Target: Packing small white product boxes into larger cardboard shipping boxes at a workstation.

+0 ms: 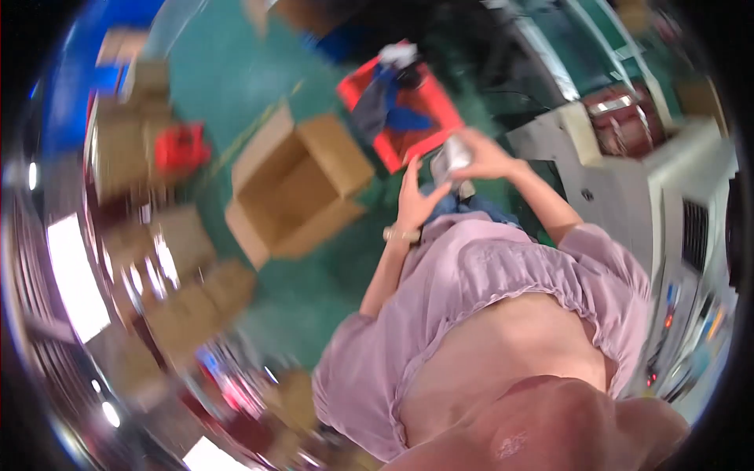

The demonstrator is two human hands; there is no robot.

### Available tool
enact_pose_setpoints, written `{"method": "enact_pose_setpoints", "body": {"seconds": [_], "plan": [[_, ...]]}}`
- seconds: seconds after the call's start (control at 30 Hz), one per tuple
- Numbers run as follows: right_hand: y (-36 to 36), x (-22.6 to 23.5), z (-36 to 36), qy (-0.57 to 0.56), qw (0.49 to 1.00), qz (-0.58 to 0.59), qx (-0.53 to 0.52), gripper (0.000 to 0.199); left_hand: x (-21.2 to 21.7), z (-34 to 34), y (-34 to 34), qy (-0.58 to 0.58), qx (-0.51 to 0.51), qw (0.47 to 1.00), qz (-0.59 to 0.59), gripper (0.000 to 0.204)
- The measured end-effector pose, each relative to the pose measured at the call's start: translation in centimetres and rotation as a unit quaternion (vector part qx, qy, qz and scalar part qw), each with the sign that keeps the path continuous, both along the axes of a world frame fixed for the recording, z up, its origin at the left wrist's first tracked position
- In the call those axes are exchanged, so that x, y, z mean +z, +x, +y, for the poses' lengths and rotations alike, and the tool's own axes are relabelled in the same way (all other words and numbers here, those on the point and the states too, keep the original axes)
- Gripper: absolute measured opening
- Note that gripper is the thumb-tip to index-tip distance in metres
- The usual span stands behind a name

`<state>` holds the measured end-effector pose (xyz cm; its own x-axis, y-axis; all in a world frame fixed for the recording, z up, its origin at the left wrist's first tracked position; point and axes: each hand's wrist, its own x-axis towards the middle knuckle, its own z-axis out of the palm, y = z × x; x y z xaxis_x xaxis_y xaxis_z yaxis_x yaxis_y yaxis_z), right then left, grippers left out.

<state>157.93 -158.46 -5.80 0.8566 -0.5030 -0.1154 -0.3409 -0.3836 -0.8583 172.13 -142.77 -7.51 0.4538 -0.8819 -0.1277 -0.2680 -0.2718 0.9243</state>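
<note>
My right hand (481, 157) is closed around a small silvery-white, roughly cylindrical piece (451, 159), blurred by motion, so its exact kind does not show. Beside it, my left hand (416, 200) is open, its thumb and fingers spread apart, with a light band on the wrist. The left thumb reaches close to the piece; whether it touches I cannot tell. Just beyond both hands lies a red crate (393, 149) with dark and blue things inside.
An open cardboard box (290, 196) stands on the green floor (212, 71) to the left. Stacked cartons (129, 149) and a red bin (181, 147) are farther left. A large pale machine (620, 204) stands close on the right.
</note>
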Motion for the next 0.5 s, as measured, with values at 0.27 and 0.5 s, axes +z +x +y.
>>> {"method": "enact_pose_setpoints", "body": {"seconds": [0.27,0.5], "plan": [[-3.5,-4.7,3.3,0.124,0.975,0.001,-0.182,0.074,2.1,5.9,0.0,0.084,0.101,0.990,0.051,0.053],[2.2,-6.3,3.6,0.095,0.973,-0.001,-0.210,0.074,0.6,8.2,6.8,0.071,0.121,0.988,0.067,0.047]]}}
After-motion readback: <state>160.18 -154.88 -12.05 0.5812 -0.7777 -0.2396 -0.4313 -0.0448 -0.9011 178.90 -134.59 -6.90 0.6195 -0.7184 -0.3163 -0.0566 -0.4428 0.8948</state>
